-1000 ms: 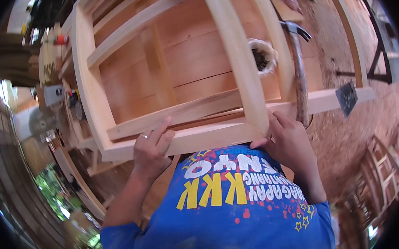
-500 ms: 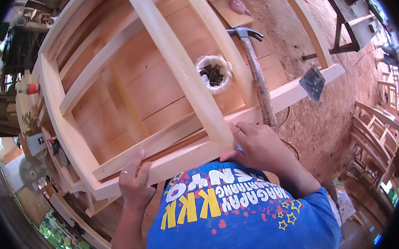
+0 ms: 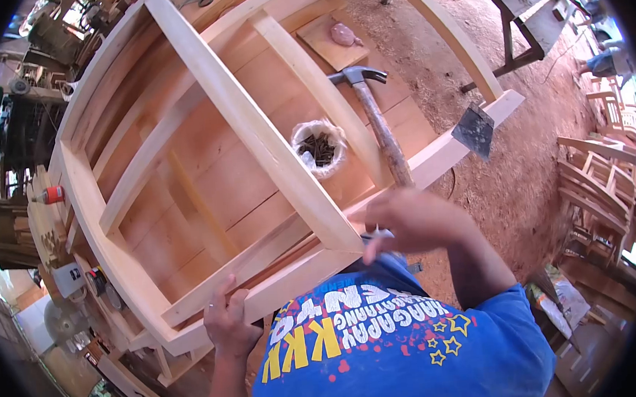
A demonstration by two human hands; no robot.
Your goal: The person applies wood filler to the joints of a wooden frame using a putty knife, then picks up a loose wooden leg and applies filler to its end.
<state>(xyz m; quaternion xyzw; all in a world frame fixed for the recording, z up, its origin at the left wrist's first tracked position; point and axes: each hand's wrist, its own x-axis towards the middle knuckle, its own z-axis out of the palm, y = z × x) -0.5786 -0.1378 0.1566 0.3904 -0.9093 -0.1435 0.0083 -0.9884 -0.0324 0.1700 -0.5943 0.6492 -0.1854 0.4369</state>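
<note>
At the near edge of a pale frame (image 3: 94, 214) lying across a bench (image 3: 212, 161), the fingers (image 3: 224, 299) of the left hand (image 3: 233, 328) curl close together over the rail, steadying it. To its right, the right hand (image 3: 417, 223) is blurred where the long slat (image 3: 250, 126) meets that rail. Its fingers look bunched on something small and pale, but what it is cannot be told. Farther off, a hammer (image 3: 381, 131) lies flat, not in hand, beside an open bag of nails (image 3: 318, 148). Rails and slats appear already in place, so the build looks well along, and this near joint seems to be what is left. Chair frames (image 3: 597, 179) stand at right.
</note>
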